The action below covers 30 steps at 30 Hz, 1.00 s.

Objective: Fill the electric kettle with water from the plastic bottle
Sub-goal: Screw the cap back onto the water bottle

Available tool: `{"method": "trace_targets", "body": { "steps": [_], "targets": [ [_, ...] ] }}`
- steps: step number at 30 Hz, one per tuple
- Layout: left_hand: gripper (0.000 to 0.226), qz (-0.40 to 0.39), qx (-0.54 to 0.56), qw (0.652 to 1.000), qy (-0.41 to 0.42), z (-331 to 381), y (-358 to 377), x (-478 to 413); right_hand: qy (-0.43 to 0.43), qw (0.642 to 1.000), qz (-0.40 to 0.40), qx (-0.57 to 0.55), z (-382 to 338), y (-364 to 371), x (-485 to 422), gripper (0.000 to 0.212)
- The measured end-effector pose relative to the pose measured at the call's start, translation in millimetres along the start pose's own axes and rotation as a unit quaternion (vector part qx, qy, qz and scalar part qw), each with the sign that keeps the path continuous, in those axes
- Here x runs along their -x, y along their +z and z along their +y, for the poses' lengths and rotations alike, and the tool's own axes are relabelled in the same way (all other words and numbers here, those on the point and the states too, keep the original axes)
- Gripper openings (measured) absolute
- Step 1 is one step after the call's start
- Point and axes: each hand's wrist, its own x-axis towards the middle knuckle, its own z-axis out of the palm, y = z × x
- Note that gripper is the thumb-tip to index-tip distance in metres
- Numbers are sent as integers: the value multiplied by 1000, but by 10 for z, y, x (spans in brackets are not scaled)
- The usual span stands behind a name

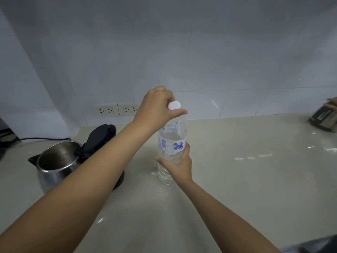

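Left grip pinches cap; right grip holds bottle.

The kettle stands on the counter, left of the bottle.

Two bare forearms enter the frame from below, one from the lower left corner and one from the lower right. Neither arm shows a sleeve, and no cuff edge appears anywhere along their visible length. The left hand, just above the middle of the frame, wears no glove, ring or band. The right hand, a little below the centre, is likewise uncovered, and its wrist carries no watch or bracelet.
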Motion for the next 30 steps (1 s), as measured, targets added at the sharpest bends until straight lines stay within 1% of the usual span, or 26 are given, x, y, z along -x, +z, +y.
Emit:
{"method": "trace_targets", "body": {
  "steps": [2,4,6,8,10,11,12,13,14,15,16,17,18,19,20,21,22,24,26,30],
  "targets": [
    [49,-13,-49,999,5,63,-8,-44,0,1000,1,4,13,7,-7,83],
    [53,-22,-71,997,3,117,-3,-88,-2,1000,2,8,29,4,-16,81],
    [54,-32,-79,996,1,136,1,-121,-4,1000,2,9,37,-5,-18,78],
    [53,-40,-65,997,-6,125,1,-127,-7,1000,1,8,40,-10,-16,74],
    [44,-48,-17,999,-17,104,-10,-113,-8,1000,3,5,43,-13,-17,72],
    [36,-66,21,997,-28,101,-30,-99,-8,1000,4,5,46,-14,-21,71],
    [29,-107,63,991,-44,90,-59,-85,-7,1000,5,4,50,-14,-27,71],
    [28,-163,112,978,-66,68,-94,-71,-6,1000,6,3,55,-13,-30,71],
    [34,-213,175,957,-91,34,-126,-56,-5,1000,6,3,62,-10,-34,72],
    [41,-240,235,935,-115,5,-139,-40,-5,1000,6,3,72,-1,-35,72],
    [48,-230,277,924,-133,-1,-133,-16,-5,1000,6,4,81,10,-35,72],
    [53,-185,293,925,-154,15,-90,18,-5,1000,7,5,89,23,-33,72],
    [56,-119,286,934,-181,43,-20,56,-5,1000,8,5,94,34,-31,72],
    [55,-45,262,941,-208,83,63,92,-6,1000,10,5,100,42,-30,72],
    [51,12,237,945,-226,119,132,119,-6,1000,12,5,104,45,-32,71],
    [46,44,224,945,-235,128,186,131,-5,1000,12,3,106,41,-33,71],
    [41,49,231,942,-237,109,215,124,-4,1000,11,3,108,33,-39,71],
    [34,3,282,933,-226,25,175,72,-5,1000,5,3,111,20,-46,71],
    [30,-74,323,923,-196,-68,67,26,-3,1000,-2,1,115,14,-51,71],
    [27,-240,310,911,-130,-220,-88,-81,14,999,-45,-4,116,-32,-102,73]
  ]
}}
